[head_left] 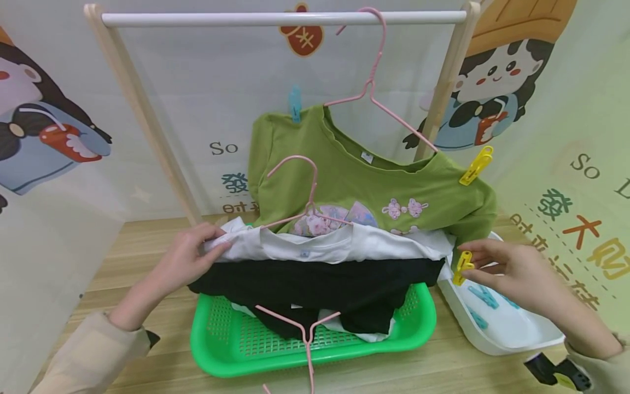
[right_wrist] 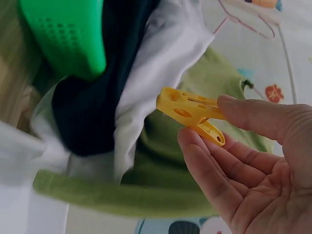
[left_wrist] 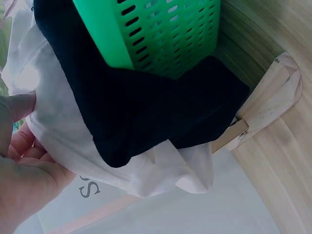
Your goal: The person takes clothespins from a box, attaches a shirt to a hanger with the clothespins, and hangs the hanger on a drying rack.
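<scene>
My left hand (head_left: 189,254) pinches the shoulder of a white shirt (head_left: 243,244), thumb on the near side. A pink hanger (head_left: 313,189) sits inside that shirt, its hook standing up from the neckline. Black cloth (head_left: 315,276) lies along the shirt's lower front and droops over the basket's end in the left wrist view. Off the shirt's other shoulder, my right hand (head_left: 517,271) holds a yellow clothespin (right_wrist: 187,107) by its handles between thumb and fingers. Behind hangs a green shirt (head_left: 344,158) on another pink hanger (head_left: 378,60), with a blue clothespin (head_left: 295,105) and a yellow clothespin (head_left: 476,166) at its shoulders.
A wooden rack with a white bar (head_left: 221,20) stands at the back, the green shirt's hanger hooked on it. Below the shirts is a green basket (head_left: 231,368) with more clothes. Another pink hanger (head_left: 306,334) overlaps its front. At right, a white tray (head_left: 517,346) contains blue clothespins.
</scene>
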Motion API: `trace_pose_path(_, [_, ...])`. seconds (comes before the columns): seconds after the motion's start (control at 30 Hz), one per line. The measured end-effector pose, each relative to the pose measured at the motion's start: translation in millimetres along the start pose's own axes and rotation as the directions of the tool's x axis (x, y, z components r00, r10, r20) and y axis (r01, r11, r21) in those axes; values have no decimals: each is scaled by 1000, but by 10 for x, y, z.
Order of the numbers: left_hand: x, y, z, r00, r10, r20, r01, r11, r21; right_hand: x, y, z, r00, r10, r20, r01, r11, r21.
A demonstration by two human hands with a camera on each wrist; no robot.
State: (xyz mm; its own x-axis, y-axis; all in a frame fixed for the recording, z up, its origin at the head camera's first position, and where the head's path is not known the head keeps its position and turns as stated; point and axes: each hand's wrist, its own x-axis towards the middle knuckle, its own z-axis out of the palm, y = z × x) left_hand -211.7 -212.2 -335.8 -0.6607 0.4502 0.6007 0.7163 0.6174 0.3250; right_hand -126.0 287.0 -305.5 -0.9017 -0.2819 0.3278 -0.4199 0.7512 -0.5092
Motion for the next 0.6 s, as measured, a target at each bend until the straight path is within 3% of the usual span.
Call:
trace_pose_path(0.17, [-10,-1,-2,1000,-3,-10,3,1000,3,126,-146,111,997,-80,-4,80,996,49])
trace_pose_path(0.37, [-27,-17,22,999,17,-29,-16,1000,10,268,-364,227,994,-104,44,99,990,104])
trace_pose_path(0.6, [-25,-24,21,1000,6,-27,-6,1000,-2,397,-524,334,981,-191,37,182,969,168])
